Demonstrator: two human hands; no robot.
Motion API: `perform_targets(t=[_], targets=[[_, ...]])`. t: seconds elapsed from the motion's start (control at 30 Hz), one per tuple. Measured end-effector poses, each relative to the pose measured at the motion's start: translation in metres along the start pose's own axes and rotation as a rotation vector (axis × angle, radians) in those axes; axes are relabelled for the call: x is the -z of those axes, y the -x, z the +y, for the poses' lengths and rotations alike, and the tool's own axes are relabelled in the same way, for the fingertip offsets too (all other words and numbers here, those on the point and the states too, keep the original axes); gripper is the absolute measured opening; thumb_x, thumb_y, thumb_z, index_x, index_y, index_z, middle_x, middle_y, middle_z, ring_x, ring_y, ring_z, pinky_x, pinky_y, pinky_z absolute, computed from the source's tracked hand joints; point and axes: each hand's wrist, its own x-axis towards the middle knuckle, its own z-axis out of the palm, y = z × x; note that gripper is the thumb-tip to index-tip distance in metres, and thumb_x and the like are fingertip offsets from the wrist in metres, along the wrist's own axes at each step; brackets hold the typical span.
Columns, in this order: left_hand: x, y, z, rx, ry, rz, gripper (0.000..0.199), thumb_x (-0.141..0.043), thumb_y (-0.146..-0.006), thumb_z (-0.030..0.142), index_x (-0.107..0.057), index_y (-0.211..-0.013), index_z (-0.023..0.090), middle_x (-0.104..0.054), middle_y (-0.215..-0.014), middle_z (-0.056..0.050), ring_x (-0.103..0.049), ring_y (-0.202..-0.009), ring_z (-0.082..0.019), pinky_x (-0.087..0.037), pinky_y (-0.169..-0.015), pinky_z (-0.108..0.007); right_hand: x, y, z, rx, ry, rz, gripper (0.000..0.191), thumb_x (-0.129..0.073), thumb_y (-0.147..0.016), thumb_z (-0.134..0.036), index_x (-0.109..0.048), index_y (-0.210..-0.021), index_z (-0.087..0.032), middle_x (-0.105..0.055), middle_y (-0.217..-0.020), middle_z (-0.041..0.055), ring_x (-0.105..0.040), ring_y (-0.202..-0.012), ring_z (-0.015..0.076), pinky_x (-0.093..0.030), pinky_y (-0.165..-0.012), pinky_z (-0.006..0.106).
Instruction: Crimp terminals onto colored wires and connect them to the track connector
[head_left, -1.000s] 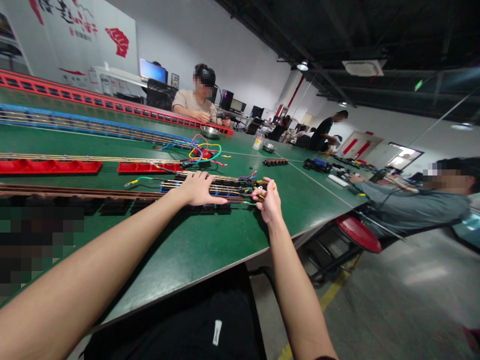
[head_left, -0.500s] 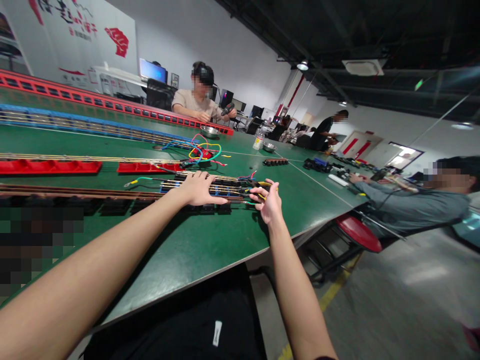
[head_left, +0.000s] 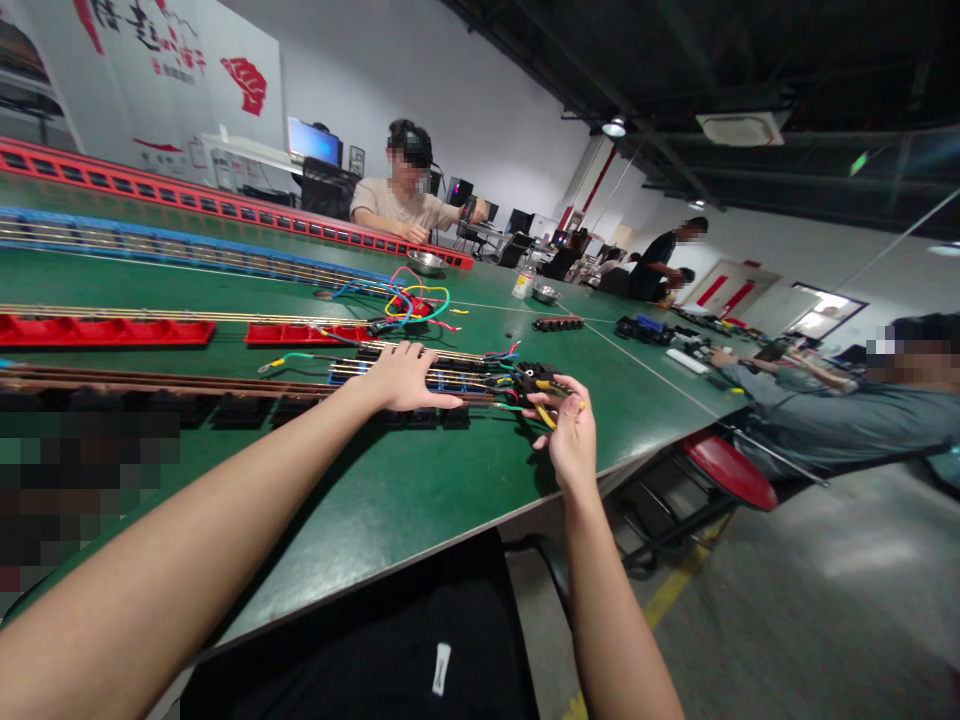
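My left hand (head_left: 409,380) lies spread over a bundle of metal rails on a blue base (head_left: 345,372), thumb pointing right. Just right of the rail ends, my right hand (head_left: 568,425) is closed around the yellow handles of a pair of pliers (head_left: 553,386). The pliers' head is near several loose coloured wires (head_left: 504,380) at the rail ends. Long brown rails with black blocks (head_left: 247,408) run along the near side to the left. A green wire with a yellow end (head_left: 289,358) lies left of my left hand.
Red trays (head_left: 105,330), a long blue rail assembly (head_left: 187,250) and a long red frame (head_left: 225,195) lie beyond. A metal bowl (head_left: 427,262), a bottle (head_left: 523,282) and a short brown block strip (head_left: 559,323) stand farther back. People sit across and at right, near a red stool (head_left: 731,470).
My right hand has moved right and turned, its fingers now wrapped around the yellow handles. My left hand stays on the rails. The view has shifted slightly.
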Motion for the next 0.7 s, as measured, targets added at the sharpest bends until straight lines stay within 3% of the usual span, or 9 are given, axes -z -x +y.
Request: perform_targets(t=[0.13, 0.3, 0.7], targets=[[0.001, 0.000, 0.001, -0.003, -0.006, -0.004, 0.111, -0.031, -0.063, 0.094, -0.046, -0.138, 0.014, -0.048, -0.138, -0.022, -0.042, -0.126, -0.041, -0.029, -0.104, -0.052, 0.021, 0.023, -0.016, -0.095, -0.123, -0.013, 0.058, -0.043, -0.085, -0.070, -0.045, -0.119, -0.023, -0.071, -0.087, 0.0078, -0.073, -0.070, 0.0227, -0.041, -0.031, 0.017], [0.001, 0.000, 0.001, 0.004, 0.001, -0.009, 0.109, -0.033, -0.064, 0.092, -0.047, -0.136, 0.012, -0.049, -0.137, -0.023, -0.042, -0.126, -0.042, -0.031, -0.102, -0.053, 0.038, 0.033, -0.031, -0.154, -0.105, -0.060, 0.054, -0.047, -0.085, -0.068, -0.045, -0.116, -0.024, -0.070, -0.082, 0.0048, -0.072, -0.065, 0.0209, -0.041, -0.032, 0.017], [0.002, 0.001, 0.000, 0.002, 0.011, -0.012, 0.108, -0.033, -0.063, 0.093, -0.046, -0.137, 0.014, -0.049, -0.137, -0.022, -0.043, -0.125, -0.041, -0.029, -0.103, -0.052, 0.045, 0.034, -0.034, -0.199, 0.020, -0.110, 0.053, -0.046, -0.085, -0.069, -0.049, -0.114, -0.024, -0.067, -0.071, 0.0028, -0.070, -0.062, 0.0205, -0.034, -0.031, 0.015]])
